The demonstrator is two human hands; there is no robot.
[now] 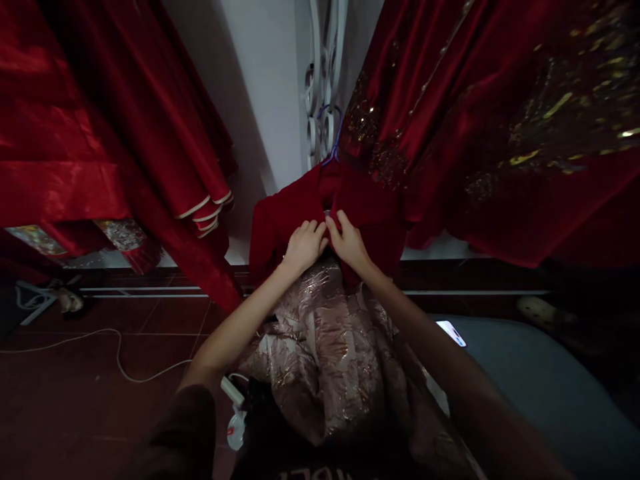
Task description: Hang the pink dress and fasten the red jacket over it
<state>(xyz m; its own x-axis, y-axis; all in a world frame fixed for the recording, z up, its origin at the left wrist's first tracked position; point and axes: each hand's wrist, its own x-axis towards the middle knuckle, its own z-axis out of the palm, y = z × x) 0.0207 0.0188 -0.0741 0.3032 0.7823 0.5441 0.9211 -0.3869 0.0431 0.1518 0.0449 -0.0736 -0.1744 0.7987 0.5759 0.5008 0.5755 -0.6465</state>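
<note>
A dark red jacket (280, 217) hangs in front of me on a purple hanger (334, 150). My left hand (306, 247) and my right hand (347, 241) meet at the middle of its front, just below the neck opening. Both have bent fingers, closed on the jacket's front edges. Between the fingertips a small shiny piece (327, 213) shows, too small to name. Directly beneath my hands, a pinkish brocade fabric (333, 333) with metallic threads spreads in folds over my lap; its upper end lies close under my wrists.
Red satin garments (185, 133) hang on the left, and red ones with gold sequins (540, 133) on the right. A lit phone (451, 333) lies on a grey surface (520, 387). A white cable (120, 353) crosses the tiled floor. White scrollwork metal (325, 67) stands behind the hanger.
</note>
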